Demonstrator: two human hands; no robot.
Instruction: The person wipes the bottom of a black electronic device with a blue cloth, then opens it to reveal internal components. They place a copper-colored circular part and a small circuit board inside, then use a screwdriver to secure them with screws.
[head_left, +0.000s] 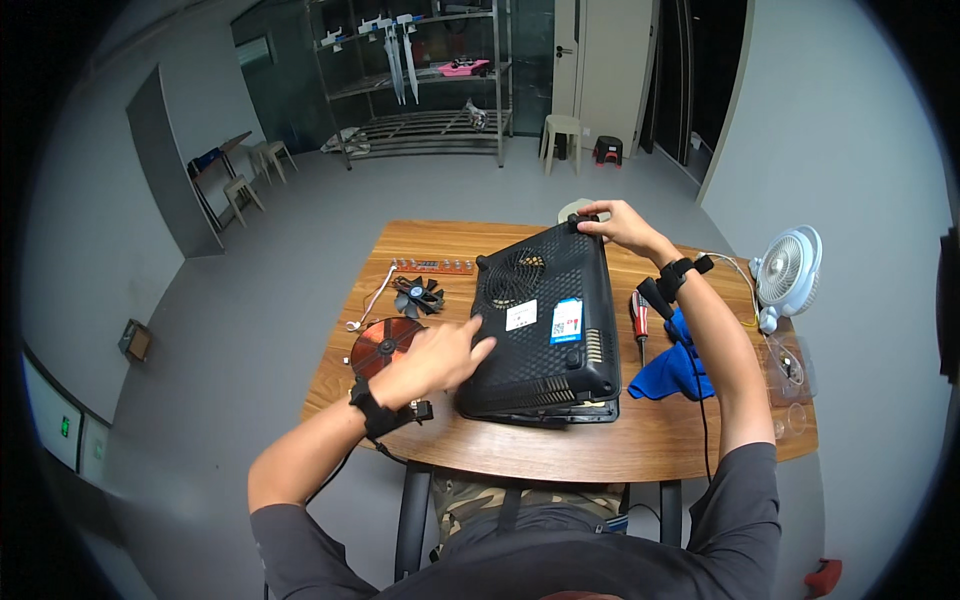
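A black plastic induction cooker bottom cover (545, 370), with a round fan grille, vent slots and two stickers, stands tilted on the wooden table. Its far edge is raised, and my right hand (628, 230) pinches the far right corner. Beneath its near edge shows another flat black panel (590, 411). My left hand (440, 355) is by the cover's left edge with thumb and forefinger apart; whether a fingertip touches the edge I cannot tell. Partly under that hand lies a copper coil disc (385, 343). Just beyond it rests a black fan (418, 296).
A narrow orange circuit board (432, 267) with a white cable lies at the table's far left. To the cover's right are a red-handled screwdriver (640, 318), a blue cloth (668, 372), a clear plastic box (790, 368) and a small white fan (790, 270). Metal shelving (415, 125) stands beyond.
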